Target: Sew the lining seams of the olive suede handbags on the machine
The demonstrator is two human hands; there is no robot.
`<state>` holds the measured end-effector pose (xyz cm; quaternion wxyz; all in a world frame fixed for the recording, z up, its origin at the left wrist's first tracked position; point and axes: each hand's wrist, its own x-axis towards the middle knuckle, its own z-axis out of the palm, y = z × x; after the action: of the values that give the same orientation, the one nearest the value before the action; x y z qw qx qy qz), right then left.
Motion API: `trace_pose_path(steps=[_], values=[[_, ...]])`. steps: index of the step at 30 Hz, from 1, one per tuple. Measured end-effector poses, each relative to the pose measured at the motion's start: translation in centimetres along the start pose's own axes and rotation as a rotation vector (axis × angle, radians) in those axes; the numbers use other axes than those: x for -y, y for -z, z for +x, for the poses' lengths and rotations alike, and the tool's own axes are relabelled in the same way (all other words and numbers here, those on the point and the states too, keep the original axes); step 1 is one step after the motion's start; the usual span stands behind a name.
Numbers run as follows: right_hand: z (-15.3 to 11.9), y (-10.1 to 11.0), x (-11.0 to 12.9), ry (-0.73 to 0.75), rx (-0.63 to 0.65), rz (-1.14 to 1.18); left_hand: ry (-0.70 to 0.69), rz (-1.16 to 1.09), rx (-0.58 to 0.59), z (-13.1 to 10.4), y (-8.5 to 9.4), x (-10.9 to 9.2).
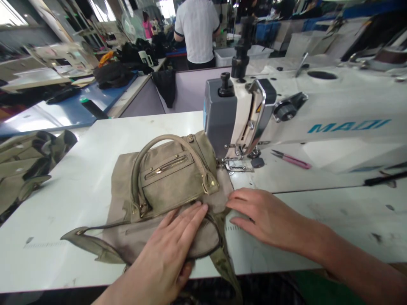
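Note:
An olive-green handbag with two curved handles and a zipped front pocket lies on the sewing table. Its zipped mouth gapes toward me and bares a grey-beige lining. My left hand rests with outstretched fingers on the lining near the zip; its thumb shows lower down at the bag's near edge. At the bag's right edge is my right hand, fingertips touching the fabric, thumb apart from the fingers. A sewing machine's presser foot stands just beyond, beside the bag's right side. An olive strap hangs over the table edge.
The white sewing machine fills the upper right. Pink-handled thread snips lie beneath its arm. More olive bag pieces are heaped at left. A thread cone lies on the blue table behind. A person in a white shirt stands farther back.

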<state>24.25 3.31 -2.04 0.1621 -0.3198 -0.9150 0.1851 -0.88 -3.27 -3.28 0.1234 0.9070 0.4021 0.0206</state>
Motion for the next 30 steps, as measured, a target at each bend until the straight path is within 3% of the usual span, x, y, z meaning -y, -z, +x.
trace_pose_path(steps=[2,6,9,13,18,24,30], values=[[-0.3,-0.8,-0.2,-0.019,-0.088,0.049,-0.039,0.045,0.013,0.5,1.1,1.5],[-0.3,-3.9,-0.2,-0.029,-0.315,0.133,-0.164,0.244,-0.006,2.7,5.1,4.5],[-0.3,-5.5,0.5,0.02,-0.376,0.119,-0.299,0.303,0.023,3.9,6.9,5.4],[-0.5,-5.9,1.4,0.021,-0.423,0.033,-0.394,0.243,0.133,4.3,5.6,4.7],[-1.1,-5.5,1.6,-0.01,-0.431,-0.013,-0.237,0.122,0.107,4.3,3.2,3.8],[-2.6,-5.4,1.5,-0.048,-0.439,0.008,-0.169,0.057,0.134,4.0,2.1,0.6],[-2.9,-4.9,1.8,-0.155,-0.448,0.131,-0.226,0.057,0.034,3.5,1.7,1.3]])
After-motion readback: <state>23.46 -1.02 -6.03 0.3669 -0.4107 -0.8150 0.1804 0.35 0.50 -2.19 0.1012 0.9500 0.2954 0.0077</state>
